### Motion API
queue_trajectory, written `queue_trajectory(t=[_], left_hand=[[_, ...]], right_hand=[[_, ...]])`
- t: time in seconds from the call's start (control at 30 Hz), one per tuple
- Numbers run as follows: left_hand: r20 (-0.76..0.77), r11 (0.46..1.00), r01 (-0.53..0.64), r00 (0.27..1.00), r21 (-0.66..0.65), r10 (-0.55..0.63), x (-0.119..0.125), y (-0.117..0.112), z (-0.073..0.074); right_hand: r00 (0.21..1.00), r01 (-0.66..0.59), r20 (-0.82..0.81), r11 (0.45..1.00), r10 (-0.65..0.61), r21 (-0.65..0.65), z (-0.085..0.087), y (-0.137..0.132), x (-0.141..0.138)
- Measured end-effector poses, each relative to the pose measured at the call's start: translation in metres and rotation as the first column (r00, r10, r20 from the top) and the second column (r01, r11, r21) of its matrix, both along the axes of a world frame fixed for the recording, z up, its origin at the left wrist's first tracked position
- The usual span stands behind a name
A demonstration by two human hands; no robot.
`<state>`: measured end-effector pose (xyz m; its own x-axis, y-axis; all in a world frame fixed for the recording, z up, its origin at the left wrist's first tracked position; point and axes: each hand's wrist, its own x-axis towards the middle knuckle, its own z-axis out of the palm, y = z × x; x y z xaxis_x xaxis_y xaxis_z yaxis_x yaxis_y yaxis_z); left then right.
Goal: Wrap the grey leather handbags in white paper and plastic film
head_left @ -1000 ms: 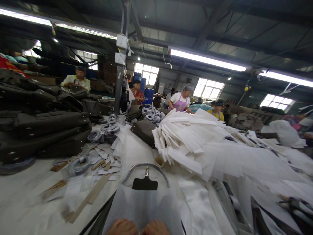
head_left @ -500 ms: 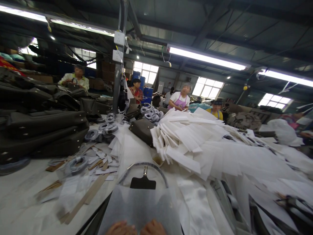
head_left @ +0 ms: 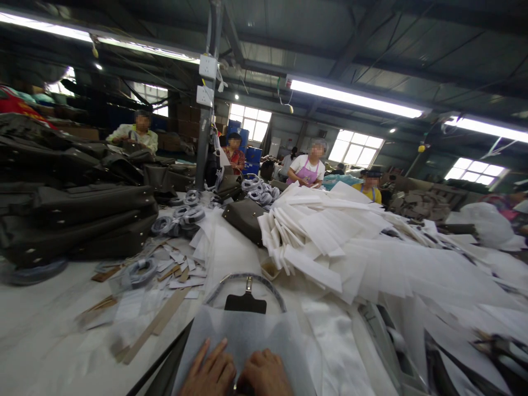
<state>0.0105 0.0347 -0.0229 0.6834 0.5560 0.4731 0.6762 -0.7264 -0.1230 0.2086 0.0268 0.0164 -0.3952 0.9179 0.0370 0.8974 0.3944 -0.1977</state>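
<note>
My left hand (head_left: pixel 210 369) lies on a white foam sheet (head_left: pixel 247 325), its fingers stretched and a little apart. Close beside it, my right hand (head_left: pixel 264 374) has its fingers curled inward over the same sheet; what they hold, if anything, is hidden. The sheet covers the front of a dark bag (head_left: pixel 165 363), whose side edge shows at the left. Past the sheet's far edge stands a wrapped, curved handle (head_left: pixel 284 300), with a dark flap (head_left: pixel 246 304) and metal clasp inside its arc.
Stacked white foam sheets (head_left: pixel 313 220) spread across the right. Dark bags (head_left: pixel 82 220) are piled at the left, near wrapped handle coils (head_left: pixel 181 215) and cardboard strips (head_left: pixel 157 324). A dark tape dispenser-like object (head_left: pixel 388 341) lies right. Several people work behind, one in a purple apron (head_left: pixel 307 171).
Both hands have moved forward, farther onto the foam sheet, and show more fully. The left fingers are now stretched out. The view has shifted slightly.
</note>
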Motion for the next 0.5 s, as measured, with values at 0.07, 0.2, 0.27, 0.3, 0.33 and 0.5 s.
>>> queue_trajectory(t=[0.07,0.2,0.27,0.3,0.33,0.5], left_hand=[[-0.016,0.999,-0.009,1.0,-0.046,0.009,0.0,0.0,0.001],[-0.048,0.985,-0.031,0.999,-0.172,0.023,0.0,0.0,-0.007],[-0.034,0.975,-0.039,0.999,-0.217,0.033,0.001,0.001,-0.015],[-0.017,0.969,-0.045,0.999,-0.242,0.042,0.002,0.001,-0.019],[-0.002,0.959,-0.053,0.998,-0.279,0.055,0.003,0.003,-0.022],[-0.116,0.771,-0.172,0.985,-0.613,0.127,0.007,0.007,0.015]], right_hand=[[0.996,0.043,0.08,0.997,-0.038,-0.061,0.027,0.001,-0.015],[0.989,0.116,0.093,0.993,-0.115,-0.014,0.073,0.009,-0.043],[0.987,0.146,0.071,0.989,-0.147,0.008,0.071,0.016,-0.049],[0.985,0.165,0.051,0.986,-0.167,0.035,0.063,0.019,-0.048],[0.983,0.183,0.02,0.98,-0.185,0.073,0.052,0.022,-0.046],[0.973,0.204,-0.155,0.95,-0.17,0.238,0.003,0.027,-0.028]])
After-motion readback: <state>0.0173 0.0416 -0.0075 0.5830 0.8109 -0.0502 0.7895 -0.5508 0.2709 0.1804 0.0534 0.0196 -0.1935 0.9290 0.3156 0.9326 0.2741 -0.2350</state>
